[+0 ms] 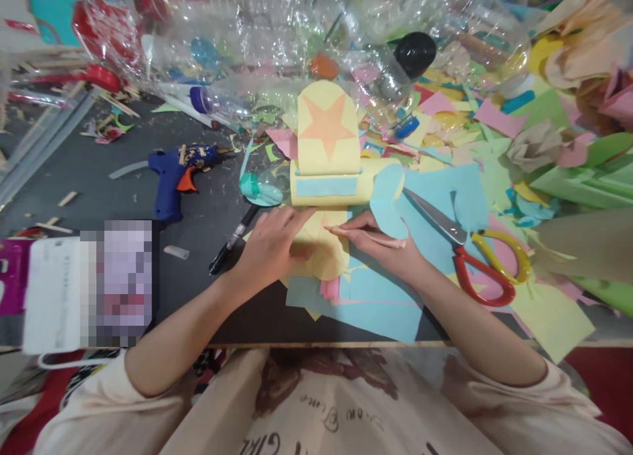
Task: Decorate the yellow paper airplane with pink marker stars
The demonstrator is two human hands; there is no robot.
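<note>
Nearest the person, between the hands, lies a round-ended yellow paper cut-out (330, 260), and the step underway looks like marking its surface; at its nine o'clock the left hand (270, 239) spreads flat with fingers on the paper, grasping nothing visible, while at three o'clock the right hand (383, 254) narrowly pinches a slim pinkish pencil-like stick (383, 240). The next move seems to call for keeping the cut-out pinned; beyond, at twelve o'clock, sit a yellow paper tube (368, 181) and an orange-star panel (329, 122).
</note>
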